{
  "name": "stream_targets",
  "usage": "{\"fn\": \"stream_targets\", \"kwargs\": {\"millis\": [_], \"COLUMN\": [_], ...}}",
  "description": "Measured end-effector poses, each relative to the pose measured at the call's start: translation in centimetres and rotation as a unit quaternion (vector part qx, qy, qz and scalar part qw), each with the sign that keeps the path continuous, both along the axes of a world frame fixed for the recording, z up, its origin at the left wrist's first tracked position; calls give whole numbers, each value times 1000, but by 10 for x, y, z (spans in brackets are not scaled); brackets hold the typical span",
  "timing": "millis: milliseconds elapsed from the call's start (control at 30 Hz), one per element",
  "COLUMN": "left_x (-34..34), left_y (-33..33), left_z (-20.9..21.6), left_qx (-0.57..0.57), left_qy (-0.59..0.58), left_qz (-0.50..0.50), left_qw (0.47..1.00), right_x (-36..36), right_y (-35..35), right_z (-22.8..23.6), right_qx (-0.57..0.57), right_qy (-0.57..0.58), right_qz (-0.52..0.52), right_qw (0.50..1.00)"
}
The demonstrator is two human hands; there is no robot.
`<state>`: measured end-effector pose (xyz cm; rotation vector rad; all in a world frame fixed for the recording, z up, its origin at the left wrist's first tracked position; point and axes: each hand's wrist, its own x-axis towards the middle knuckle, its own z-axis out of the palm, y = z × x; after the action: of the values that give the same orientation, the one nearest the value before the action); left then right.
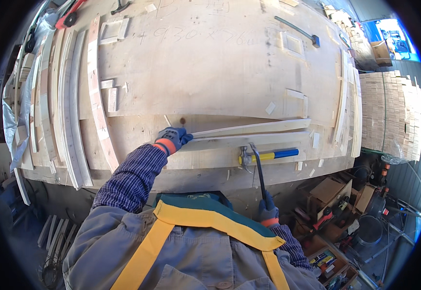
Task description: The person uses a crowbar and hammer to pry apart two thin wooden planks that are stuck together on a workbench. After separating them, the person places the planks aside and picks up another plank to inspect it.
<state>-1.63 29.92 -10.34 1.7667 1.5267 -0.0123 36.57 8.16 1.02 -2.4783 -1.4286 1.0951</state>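
Note:
My left hand point(172, 139), in a grey glove with an orange cuff, is closed at the left end of two pale wooden strips point(254, 128). The strips lie close together at my hand and spread apart toward the right. A thin sliver of wood point(167, 120) shows just beyond my fingers. My right hand point(268, 211), gloved the same way, is wrapped round the lower part of a dark pry bar point(259, 169). The bar stands nearly upright, its curved tip over the table's near edge. Beside that tip lies a claw hammer point(271, 155) with a yellow and blue handle.
Long boards point(72, 111) line the left side of the plywood table point(186, 72). Another bar with a dark head point(297, 31) lies at the far right. A stack of wood pieces point(389, 111) stands beyond the right edge. Boxes and tools point(329, 198) crowd the lower right.

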Motion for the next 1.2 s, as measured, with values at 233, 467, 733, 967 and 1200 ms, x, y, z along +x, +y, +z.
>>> {"fn": "stream_targets", "kwargs": {"millis": [233,467,733,967,1200], "left_x": [8,7,45,88,129], "left_y": [-41,-101,-136,-129,-118], "left_z": [43,112,161,182,198], "left_qx": [3,127,306,447,426], "left_qy": [29,11,-29,-40,-136], "left_qz": [42,151,239,227,246], "left_qw": [999,980,921,864,860], "right_x": [132,295,279,14,-116], "right_y": [12,169,285,201,154], "right_z": [-79,-185,-296,-84,51], "right_qx": [136,232,55,193,329], "right_qy": [28,66,-33,602,569], "right_qz": [-270,-343,-85,-105,71], "right_qw": [953,908,994,768,750]}}
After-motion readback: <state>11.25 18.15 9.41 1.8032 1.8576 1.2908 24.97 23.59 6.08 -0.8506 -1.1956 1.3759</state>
